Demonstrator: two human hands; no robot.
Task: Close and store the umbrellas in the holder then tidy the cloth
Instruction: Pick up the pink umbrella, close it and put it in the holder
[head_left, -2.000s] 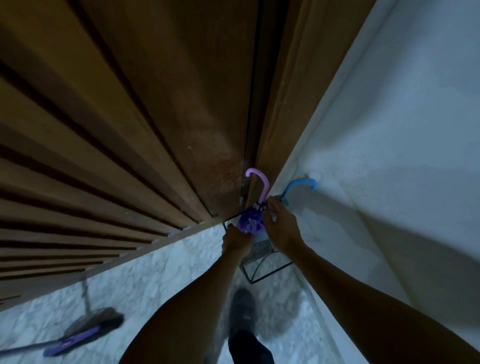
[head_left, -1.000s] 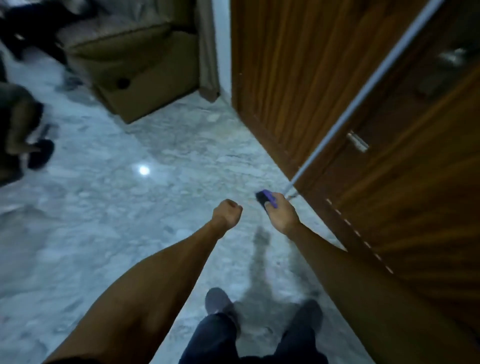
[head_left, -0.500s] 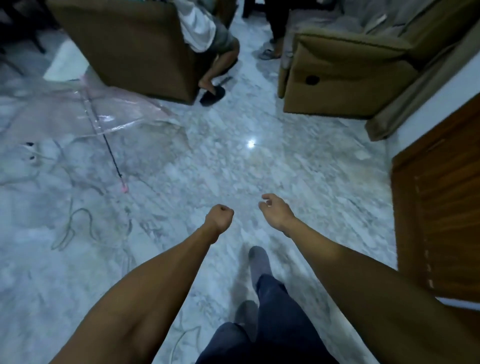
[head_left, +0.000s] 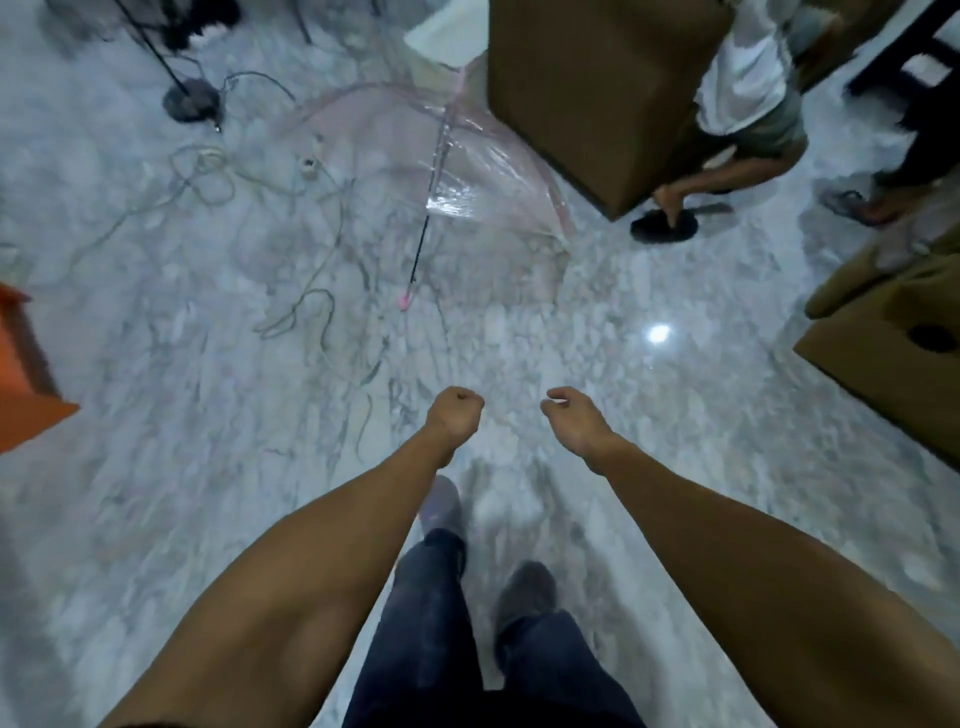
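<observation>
Head view: the armchair (head_left: 597, 98) partly hides the open clear umbrella (head_left: 467, 171). Left hand (head_left: 456, 415) clenched empty; right hand (head_left: 569, 423) loosely curled, empty. The umbrella now lies nearer than before.

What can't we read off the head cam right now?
- Clear umbrella: far rim hidden behind the brown armchair, head view.
- Umbrella holder and cloth: not in the frame.
- Seated person: cut off by the top edge.
- Orange object: cut off by the left edge, unidentifiable.
- Left hand: fisted, seemingly empty; palm faces away.
- Right hand: fingers loosely curled, holding nothing.
</observation>
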